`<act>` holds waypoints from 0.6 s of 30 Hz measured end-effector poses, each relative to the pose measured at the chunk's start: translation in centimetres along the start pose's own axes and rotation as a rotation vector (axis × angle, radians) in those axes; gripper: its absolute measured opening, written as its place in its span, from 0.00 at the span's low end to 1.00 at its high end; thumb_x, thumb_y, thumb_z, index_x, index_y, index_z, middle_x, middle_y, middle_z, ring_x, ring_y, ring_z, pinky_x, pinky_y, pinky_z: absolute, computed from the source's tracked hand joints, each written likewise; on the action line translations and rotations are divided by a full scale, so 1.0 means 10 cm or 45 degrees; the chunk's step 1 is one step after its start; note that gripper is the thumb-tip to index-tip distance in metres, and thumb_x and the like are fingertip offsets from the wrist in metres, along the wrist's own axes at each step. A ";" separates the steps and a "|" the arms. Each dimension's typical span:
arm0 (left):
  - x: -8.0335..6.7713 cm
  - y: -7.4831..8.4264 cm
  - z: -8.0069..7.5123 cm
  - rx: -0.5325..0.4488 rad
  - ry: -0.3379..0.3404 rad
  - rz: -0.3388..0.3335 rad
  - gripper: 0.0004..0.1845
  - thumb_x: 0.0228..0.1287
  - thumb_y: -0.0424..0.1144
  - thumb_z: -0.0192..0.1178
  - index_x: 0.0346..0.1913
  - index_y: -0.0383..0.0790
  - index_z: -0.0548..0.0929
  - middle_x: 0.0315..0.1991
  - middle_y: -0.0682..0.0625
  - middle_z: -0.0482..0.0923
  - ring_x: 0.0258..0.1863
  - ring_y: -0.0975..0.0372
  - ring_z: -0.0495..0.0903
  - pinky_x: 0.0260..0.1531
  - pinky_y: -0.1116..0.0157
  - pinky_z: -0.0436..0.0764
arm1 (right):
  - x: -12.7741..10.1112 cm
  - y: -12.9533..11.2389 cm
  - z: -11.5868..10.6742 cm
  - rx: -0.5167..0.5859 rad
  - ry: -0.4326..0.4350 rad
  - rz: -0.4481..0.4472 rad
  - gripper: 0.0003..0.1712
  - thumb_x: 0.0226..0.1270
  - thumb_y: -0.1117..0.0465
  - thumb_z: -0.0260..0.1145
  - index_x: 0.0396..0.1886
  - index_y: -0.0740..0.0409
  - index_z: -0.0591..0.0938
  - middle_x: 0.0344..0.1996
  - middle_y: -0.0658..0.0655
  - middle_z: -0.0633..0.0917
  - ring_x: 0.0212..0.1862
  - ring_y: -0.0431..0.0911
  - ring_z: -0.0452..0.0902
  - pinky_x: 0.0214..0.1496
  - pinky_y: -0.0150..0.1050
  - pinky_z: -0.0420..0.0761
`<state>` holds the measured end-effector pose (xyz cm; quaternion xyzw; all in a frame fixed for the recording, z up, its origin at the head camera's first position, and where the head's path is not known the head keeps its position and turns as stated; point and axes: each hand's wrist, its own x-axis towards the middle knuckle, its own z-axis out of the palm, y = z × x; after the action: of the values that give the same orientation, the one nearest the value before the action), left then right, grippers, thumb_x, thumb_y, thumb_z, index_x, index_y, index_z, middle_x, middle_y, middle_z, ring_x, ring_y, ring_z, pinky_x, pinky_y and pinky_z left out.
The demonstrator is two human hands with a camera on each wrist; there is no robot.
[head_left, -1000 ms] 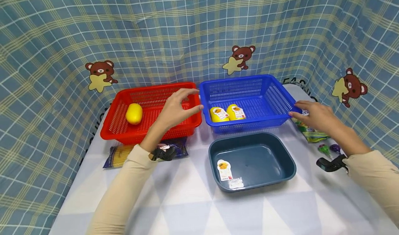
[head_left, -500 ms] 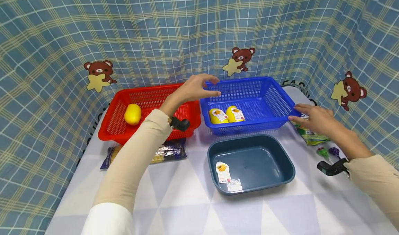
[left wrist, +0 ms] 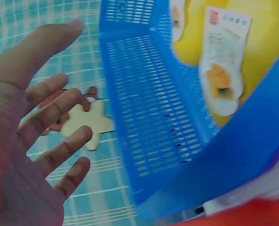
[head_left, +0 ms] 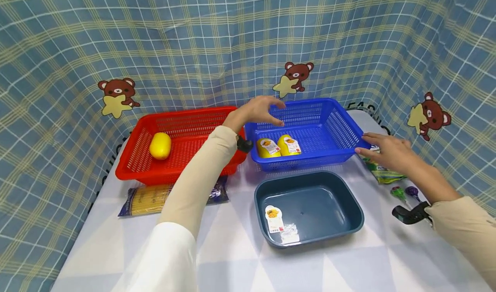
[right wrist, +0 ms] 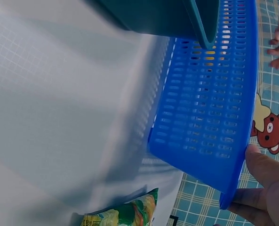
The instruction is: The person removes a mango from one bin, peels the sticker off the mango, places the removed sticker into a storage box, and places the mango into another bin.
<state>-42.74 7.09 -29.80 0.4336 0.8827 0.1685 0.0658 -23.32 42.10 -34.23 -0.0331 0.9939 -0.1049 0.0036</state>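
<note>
My left hand (head_left: 260,110) hovers over the left back part of the blue basket (head_left: 321,130), its fingers loosely curved and holding nothing. In the left wrist view, a gap separates the hand (left wrist: 45,122) from the basket's wall (left wrist: 144,103). Two yellow, mango-like fruits (head_left: 267,149) with paper labels sit in that basket's front left part. At the right front corner my right hand (head_left: 391,152) grips the basket's rim, thumb and fingers on either side of the corner, as the right wrist view also shows with the hand (right wrist: 271,188).
A red basket (head_left: 186,171) holding one yellow fruit (head_left: 160,146) stands at left. Before it lies a spaghetti pack (head_left: 149,199). A dark teal tub (head_left: 310,214) with a label sits in front of the blue basket. At right lie a green packet (head_left: 383,173) and two lollipops (head_left: 398,191).
My left hand has moved right, from above the red basket's right side to over the blue basket. The right hand has stayed at its corner. The view has shifted slightly.
</note>
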 end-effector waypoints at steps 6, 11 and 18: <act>0.14 -0.04 0.26 0.004 -0.179 -0.067 0.39 0.58 0.61 0.68 0.72 0.56 0.71 0.73 0.52 0.65 0.74 0.53 0.57 0.71 0.43 0.53 | -0.01 -0.01 0.00 0.009 -0.009 0.020 0.45 0.75 0.35 0.54 0.72 0.69 0.66 0.71 0.74 0.63 0.68 0.75 0.56 0.51 0.75 0.58; 0.23 -0.01 0.35 0.016 -0.302 -0.140 0.42 0.55 0.64 0.69 0.73 0.61 0.70 0.73 0.54 0.65 0.74 0.52 0.55 0.71 0.41 0.51 | -0.02 -0.02 0.01 0.012 0.010 0.018 0.45 0.74 0.35 0.55 0.72 0.69 0.67 0.70 0.75 0.64 0.68 0.76 0.57 0.51 0.76 0.58; 0.29 0.02 0.44 0.000 -0.569 -0.282 0.49 0.49 0.65 0.72 0.76 0.66 0.63 0.75 0.55 0.60 0.73 0.52 0.57 0.66 0.42 0.62 | 0.00 -0.01 0.03 0.003 0.041 -0.005 0.44 0.74 0.36 0.56 0.71 0.69 0.68 0.70 0.73 0.65 0.68 0.75 0.58 0.50 0.76 0.59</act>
<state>-43.22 10.52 -33.77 0.3608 0.8884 0.0603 0.2775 -23.26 41.93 -34.48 -0.0333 0.9936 -0.1068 -0.0127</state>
